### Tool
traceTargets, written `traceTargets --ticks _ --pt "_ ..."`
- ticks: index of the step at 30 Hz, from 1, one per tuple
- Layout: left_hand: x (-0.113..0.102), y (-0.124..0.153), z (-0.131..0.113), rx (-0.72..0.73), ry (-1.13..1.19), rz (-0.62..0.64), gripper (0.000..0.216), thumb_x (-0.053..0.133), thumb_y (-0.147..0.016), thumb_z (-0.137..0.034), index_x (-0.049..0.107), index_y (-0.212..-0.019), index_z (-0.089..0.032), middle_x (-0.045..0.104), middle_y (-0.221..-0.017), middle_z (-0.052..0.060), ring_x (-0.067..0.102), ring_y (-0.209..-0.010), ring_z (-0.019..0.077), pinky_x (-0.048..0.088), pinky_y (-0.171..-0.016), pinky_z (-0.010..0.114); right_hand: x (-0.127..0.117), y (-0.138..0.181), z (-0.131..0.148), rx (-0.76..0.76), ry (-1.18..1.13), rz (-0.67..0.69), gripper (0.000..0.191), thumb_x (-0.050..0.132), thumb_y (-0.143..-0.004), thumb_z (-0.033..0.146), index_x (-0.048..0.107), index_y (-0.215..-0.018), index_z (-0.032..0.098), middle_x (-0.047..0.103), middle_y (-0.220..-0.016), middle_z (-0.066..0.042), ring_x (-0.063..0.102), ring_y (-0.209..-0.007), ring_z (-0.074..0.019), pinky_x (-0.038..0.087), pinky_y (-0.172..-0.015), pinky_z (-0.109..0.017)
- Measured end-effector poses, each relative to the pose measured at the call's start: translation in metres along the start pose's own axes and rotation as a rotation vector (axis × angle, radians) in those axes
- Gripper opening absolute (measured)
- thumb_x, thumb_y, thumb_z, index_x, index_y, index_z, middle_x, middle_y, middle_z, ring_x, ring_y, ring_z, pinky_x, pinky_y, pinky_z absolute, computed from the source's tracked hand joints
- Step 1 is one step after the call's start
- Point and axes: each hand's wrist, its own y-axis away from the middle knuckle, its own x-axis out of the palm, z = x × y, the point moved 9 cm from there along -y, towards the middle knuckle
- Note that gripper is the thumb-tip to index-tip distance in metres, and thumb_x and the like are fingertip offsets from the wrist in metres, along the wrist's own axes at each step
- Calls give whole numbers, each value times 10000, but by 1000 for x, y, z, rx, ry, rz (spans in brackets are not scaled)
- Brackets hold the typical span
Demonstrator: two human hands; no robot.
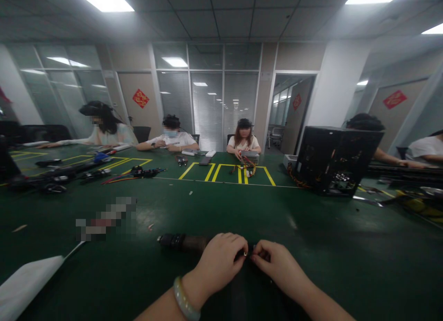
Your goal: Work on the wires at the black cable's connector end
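My left hand [219, 261], with a pale bangle on the wrist, is curled closed over a dark cylindrical object [182, 242] that lies on the green table [311, 247] near the front edge. My right hand [277, 265] is beside it, fingers pinched together against the same dark thing where the two hands meet. A small light-coloured bit shows between the fingertips; what it is I cannot make out. The object's left end sticks out past my left hand.
A black open computer case [334, 162] stands at the right. Cables and tools [86, 173] lie at the left, a white sheet [27, 284] at the near left corner. Three people sit across the table, others at the right. Yellow tape lines [228, 172] mark the middle.
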Motion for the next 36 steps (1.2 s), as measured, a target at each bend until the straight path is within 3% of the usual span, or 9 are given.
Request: traceTargets --ticks 23,30,36 --pt "-2 0 6 -55 37 -42 150 624 -833 -231 562 -970 -242 631 -970 -18 568 -926 193 401 -843 336 -1 0 0 -8 -1 -6 69 622 -840 224 663 -786 208 689 -748 25 629 -691 -146 382 -586 -210" --pt "0 2 4 -33 18 -22 228 597 -810 -131 559 -1000 -253 628 -1007 -32 559 -962 175 386 -889 325 0 0 0 -12 14 -4 71 622 -841 230 672 -794 210 691 -740 24 627 -680 -145 379 -582 -213" --pt "0 1 3 -33 -1 -11 172 621 -845 -247 563 -1007 -244 625 -988 -13 560 -951 192 394 -855 329 0 0 -1 -18 3 -11 74 619 -839 222 672 -789 210 694 -739 26 633 -687 -145 384 -588 -210"
